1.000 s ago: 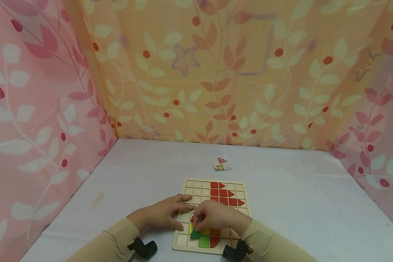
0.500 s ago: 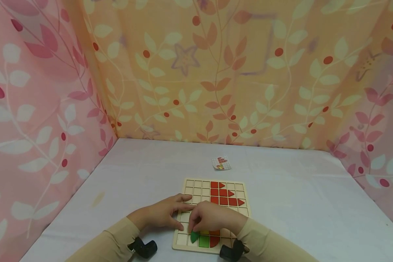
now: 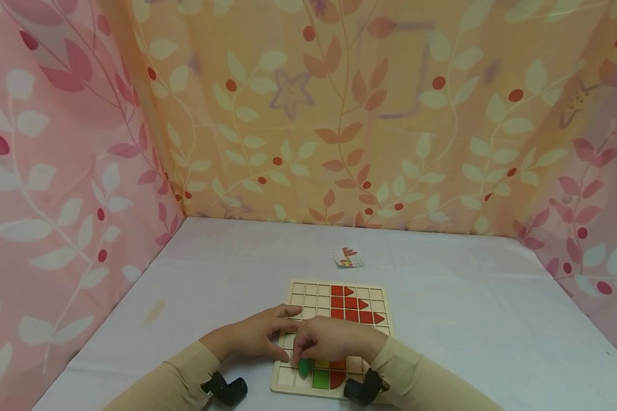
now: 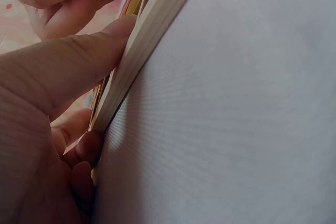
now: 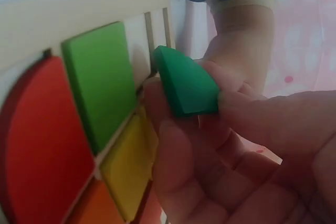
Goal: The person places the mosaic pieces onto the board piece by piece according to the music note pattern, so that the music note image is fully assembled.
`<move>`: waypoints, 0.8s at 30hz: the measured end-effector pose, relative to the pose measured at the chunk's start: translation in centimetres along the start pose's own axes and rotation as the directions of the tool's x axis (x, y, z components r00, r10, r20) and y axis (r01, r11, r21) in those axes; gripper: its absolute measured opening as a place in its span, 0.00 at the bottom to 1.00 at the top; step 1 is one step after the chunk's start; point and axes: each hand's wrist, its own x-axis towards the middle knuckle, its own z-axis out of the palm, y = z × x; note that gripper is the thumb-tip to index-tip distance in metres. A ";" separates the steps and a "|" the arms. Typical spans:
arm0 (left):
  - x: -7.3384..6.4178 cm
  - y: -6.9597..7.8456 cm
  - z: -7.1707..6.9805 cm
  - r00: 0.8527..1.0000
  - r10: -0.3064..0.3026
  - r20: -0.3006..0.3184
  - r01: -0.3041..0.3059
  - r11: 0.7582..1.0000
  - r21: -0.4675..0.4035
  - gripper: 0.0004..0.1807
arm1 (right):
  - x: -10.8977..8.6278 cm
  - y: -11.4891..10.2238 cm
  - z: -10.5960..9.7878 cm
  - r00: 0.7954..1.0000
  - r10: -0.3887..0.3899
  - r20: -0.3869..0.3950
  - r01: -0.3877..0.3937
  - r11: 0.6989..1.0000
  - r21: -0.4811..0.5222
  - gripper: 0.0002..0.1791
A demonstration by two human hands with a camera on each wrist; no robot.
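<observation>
My right hand (image 3: 334, 338) pinches a dark green quarter-round puzzle piece (image 5: 191, 85) between thumb and fingers. In the head view the green piece stays just above the lower left part of a pale wooden grid board (image 3: 287, 375), left of a light green square (image 3: 321, 378). Spread along the board's left side is my left hand (image 3: 249, 335), its thumb (image 4: 94, 56) touching the edge. A red quarter-round piece (image 5: 44, 150) and a yellow piece (image 5: 126, 166) lie in the cells nearby. The right hand hides some of the middle cells.
Red squares and triangles (image 3: 352, 302) fill cells in the upper right of the board. Beyond it a small printed pattern card (image 3: 347, 256) lies on the white-covered table (image 3: 442, 297). Patterned curtains (image 3: 329, 114) enclose the back and sides.
With the green piece in its fingers, the right hand has shifted slightly left, and the piece has turned so its point faces down. The left hand stays in place.
</observation>
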 end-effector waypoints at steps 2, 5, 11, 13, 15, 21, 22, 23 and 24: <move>0.0 0.0 0.1 1.000 0.004 -0.003 -0.004 1.000 0.005 0.33 | -0.1 0.1 -0.1 1.000 -0.011 0.001 0.011 1.000 -0.011 0.10; 0.1 0.0 0.1 1.000 0.015 -0.010 -0.015 1.000 0.021 0.34 | -0.2 0.2 -0.1 1.000 -0.028 -0.011 0.028 0.999 -0.022 0.10; 0.1 0.0 0.1 1.000 0.013 -0.016 -0.012 1.000 0.015 0.34 | -0.1 0.4 0.0 0.999 -0.049 -0.019 0.050 0.999 0.021 0.11; 0.1 0.0 0.1 1.000 0.013 -0.014 -0.013 1.000 0.010 0.34 | 0.1 0.3 0.1 0.999 -0.046 -0.025 0.047 0.998 0.034 0.10; 0.0 0.0 0.1 1.000 0.018 -0.013 -0.018 1.000 0.007 0.34 | 0.2 0.3 0.3 0.999 -0.042 -0.034 0.044 0.998 0.034 0.10; 0.0 0.1 0.1 1.000 0.020 -0.019 -0.020 1.000 0.009 0.33 | 0.3 0.0 0.6 0.997 0.001 -0.080 0.002 0.999 0.036 0.08; 0.0 0.1 0.1 1.000 0.017 -0.019 -0.017 1.000 0.007 0.33 | 0.4 0.0 0.7 0.996 0.013 -0.090 -0.009 0.999 0.041 0.08; 0.0 0.1 0.1 1.000 0.013 -0.019 -0.013 1.000 0.004 0.33 | 0.4 -0.1 0.8 0.995 0.027 -0.099 -0.023 0.999 0.049 0.08; 0.0 0.1 0.1 1.000 0.009 -0.018 -0.009 1.000 0.002 0.34 | 0.4 -0.1 0.8 0.993 0.038 -0.110 -0.033 0.998 0.048 0.08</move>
